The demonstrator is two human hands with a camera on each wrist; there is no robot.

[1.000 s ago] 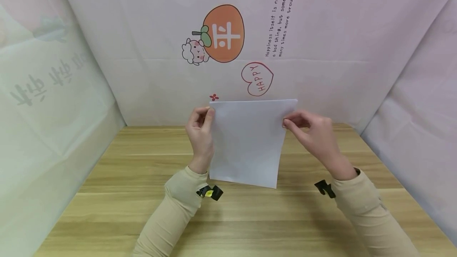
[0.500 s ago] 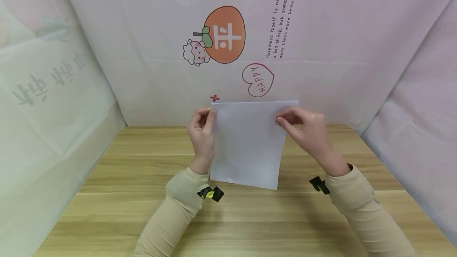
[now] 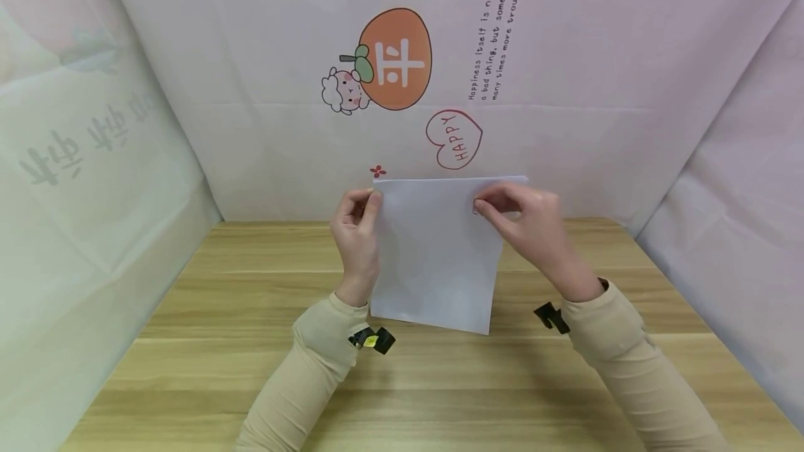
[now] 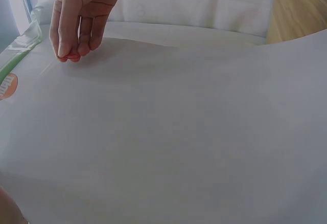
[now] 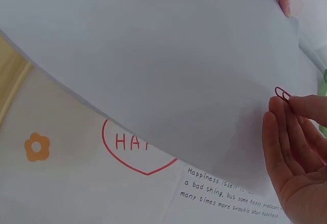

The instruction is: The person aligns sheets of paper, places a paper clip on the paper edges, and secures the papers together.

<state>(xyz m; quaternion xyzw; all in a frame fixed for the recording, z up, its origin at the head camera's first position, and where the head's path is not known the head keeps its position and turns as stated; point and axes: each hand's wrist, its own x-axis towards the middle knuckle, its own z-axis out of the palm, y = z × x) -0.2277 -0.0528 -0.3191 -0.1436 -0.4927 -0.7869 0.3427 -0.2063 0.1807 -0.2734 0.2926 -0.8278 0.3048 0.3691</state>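
White paper (image 3: 433, 257) hangs upright over the table, its top edge level with the wall's lower part. My left hand (image 3: 356, 236) pinches its left edge near the top corner, thumb on the near face. My right hand (image 3: 527, 218) is in front of the paper's upper right part and pinches a small red paper clip (image 5: 282, 93) between thumb and fingertips. One looped end of the clip sticks out past the fingertips in the right wrist view. In the left wrist view the right hand's fingertips are close to the paper's face near its top edge.
A wood-grain table (image 3: 251, 368) lies beneath both forearms. White printed cloth (image 3: 283, 145) stands behind the paper, with similar cloth walls at left and right. Each wrist wears a black camera mount (image 3: 553, 317).
My right hand has moved left with the paper clip, from the paper's right edge inward across its upper face. The left hand and the paper have hardly moved.
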